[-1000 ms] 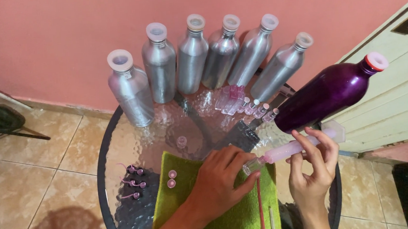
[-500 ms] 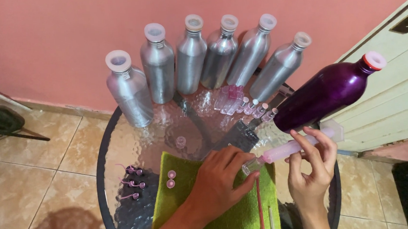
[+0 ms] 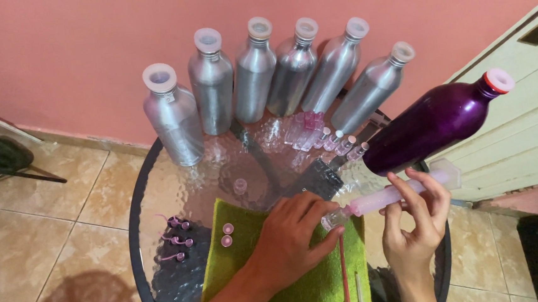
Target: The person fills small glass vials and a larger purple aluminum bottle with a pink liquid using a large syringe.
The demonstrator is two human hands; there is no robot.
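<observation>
Right hand (image 3: pixel 413 223) pinches a pink syringe (image 3: pixel 389 197) at lower right, its tip nosed into a tiny clear vial (image 3: pixel 333 218) — left hand (image 3: pixel 294 237) grips that vial with fingers curled, steadying it over the green towel (image 3: pixel 291 294) that would catch spills.

Home room, tiled floor (image 3: pixel 45 204), pink wall (image 3: pixel 85 44), glass table (image 3: pixel 157 178)
</observation>
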